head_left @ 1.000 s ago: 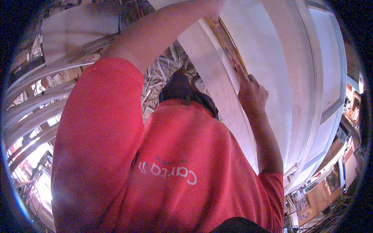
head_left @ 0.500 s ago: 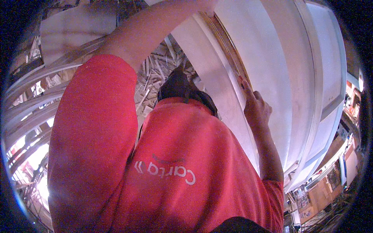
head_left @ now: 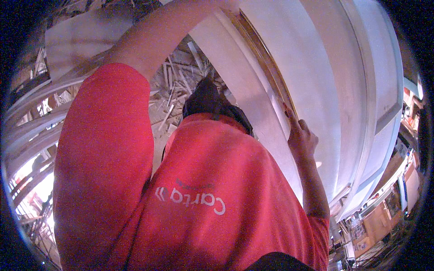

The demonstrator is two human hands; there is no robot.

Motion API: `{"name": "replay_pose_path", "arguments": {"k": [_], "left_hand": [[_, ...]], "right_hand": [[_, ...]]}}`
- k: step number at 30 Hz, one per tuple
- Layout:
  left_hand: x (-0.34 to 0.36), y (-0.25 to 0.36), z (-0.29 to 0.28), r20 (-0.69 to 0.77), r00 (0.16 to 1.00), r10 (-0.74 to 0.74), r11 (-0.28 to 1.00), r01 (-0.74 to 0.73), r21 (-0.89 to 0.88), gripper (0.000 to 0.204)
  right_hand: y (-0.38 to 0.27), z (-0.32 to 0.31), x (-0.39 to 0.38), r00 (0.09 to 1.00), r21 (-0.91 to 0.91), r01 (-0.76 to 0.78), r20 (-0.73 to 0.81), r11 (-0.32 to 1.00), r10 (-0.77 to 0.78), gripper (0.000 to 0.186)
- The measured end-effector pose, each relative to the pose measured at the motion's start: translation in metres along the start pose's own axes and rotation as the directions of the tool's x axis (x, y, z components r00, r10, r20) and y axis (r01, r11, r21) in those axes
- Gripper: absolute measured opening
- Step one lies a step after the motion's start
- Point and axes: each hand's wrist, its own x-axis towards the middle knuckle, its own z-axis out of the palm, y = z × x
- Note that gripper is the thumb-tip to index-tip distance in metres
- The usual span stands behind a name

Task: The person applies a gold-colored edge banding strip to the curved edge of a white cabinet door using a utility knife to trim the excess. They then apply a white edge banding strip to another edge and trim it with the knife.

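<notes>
A long, narrow brown wooden strip [head_left: 266, 58] runs at a slant beside a raised edge of a large pale panel [head_left: 294, 49]. At its lower end is my right hand [head_left: 303, 137], fingers closed round the strip and the forefinger stretched along it. A small reddish spot shows by the fingertips, too small to name. My left arm reaches across the top of the view. Only part of my left hand [head_left: 229, 5] shows at the upper edge, at the strip's far end, its fingers cut off and blurred.
Wood offcuts and shavings [head_left: 174, 81] litter the floor beneath the panel. Stacked boards [head_left: 36, 104] lie on the left, near a pale sheet [head_left: 86, 36]. More pale panels with raised edges [head_left: 384, 90] stand on the right. A cluttered work area [head_left: 370, 230] lies beyond them.
My right hand has slid a little nearer to me along the panel. My left hand has shifted slightly left, and more of the brown strip shows between the hands.
</notes>
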Motion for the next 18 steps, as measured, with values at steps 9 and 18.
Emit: {"name": "replay_pose_path", "arguments": {"k": [9, 18], "left_hand": [[0.022, -0.018, 0.025, -0.038, 0.998, 0.047, 0.998, -0.048, -0.036, 0.12], [0.009, -0.012, 0.002, 0.08, 0.997, 0.001, 0.984, 0.014, -0.177, 0.122]], "right_hand": [[0.021, 0.014, -0.038, 0.999, 0.046, -0.001, -0.034, 0.999, 0.003, 0.066], [0.015, 0.01, -0.037, 0.996, 0.05, -0.02, -0.089, 0.999, 0.025, 0.058]]}}
